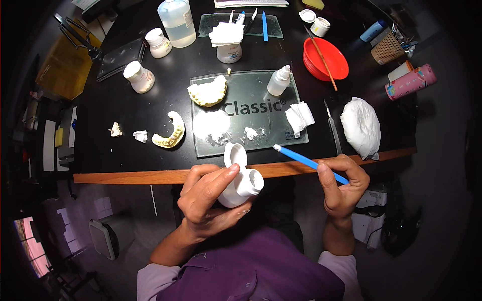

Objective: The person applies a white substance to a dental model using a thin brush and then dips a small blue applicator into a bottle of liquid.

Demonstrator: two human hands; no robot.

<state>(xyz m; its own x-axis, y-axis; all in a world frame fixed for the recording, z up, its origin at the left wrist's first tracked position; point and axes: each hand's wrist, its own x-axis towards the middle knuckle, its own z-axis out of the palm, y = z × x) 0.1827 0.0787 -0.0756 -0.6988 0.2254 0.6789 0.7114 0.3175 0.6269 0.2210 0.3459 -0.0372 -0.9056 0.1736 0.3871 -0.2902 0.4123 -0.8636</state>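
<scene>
In front of the table edge, my left hand (203,200) grips a white plastic bottle (232,195) with its flip lid raised and its mouth uncovered. My right hand (344,183), to the right, pinches a slim blue stick (300,158) whose whitish tip points left toward the glass slab (251,142). On that slab lie a mound of white powder (211,123), a small white clump (250,133), a dental cast (207,94) topped with white material, a dropper bottle (278,82) and folded tissue (300,119). A horseshoe-shaped dental cast (173,131) rests left of the slab.
Right of the slab are a knife-like tool (332,128) and a white bundle (361,128). Farther back stand a red bowl (326,59) with a brush across it, a large clear bottle (177,25) and white-lidded jars (139,78). The wooden table edge (125,177) runs before me.
</scene>
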